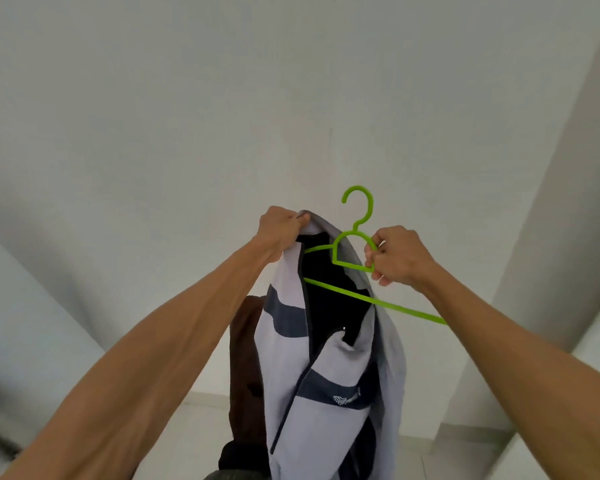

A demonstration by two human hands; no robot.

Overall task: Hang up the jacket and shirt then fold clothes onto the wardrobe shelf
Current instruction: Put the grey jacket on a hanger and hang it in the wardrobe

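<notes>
Both bare arms are stretched out in front of a plain pale wall [153, 116]. The left hand [280, 230] has its fingers curled tight round the collar edge of a light grey jacket with dark blue bands and a black lining [326, 358], holding it up so the garment hangs open and long beneath the fist. The right hand [397, 256] pinches a bright green plastic hanger [355, 233] at its upper shoulder, just beside the neck, fingers wrapped round the thin bar. The hanger's hook points upward, free of any rail, and the frame sits tilted: its left arm is tucked inside the jacket's neck opening against the black lining, while its lower bar runs out to the right, clear of the cloth, passing under the right wrist. A brown garment [245, 348] hangs just behind the jacket on its left side, partly covered by it. A white pillar [551, 202] stands at the right
</notes>
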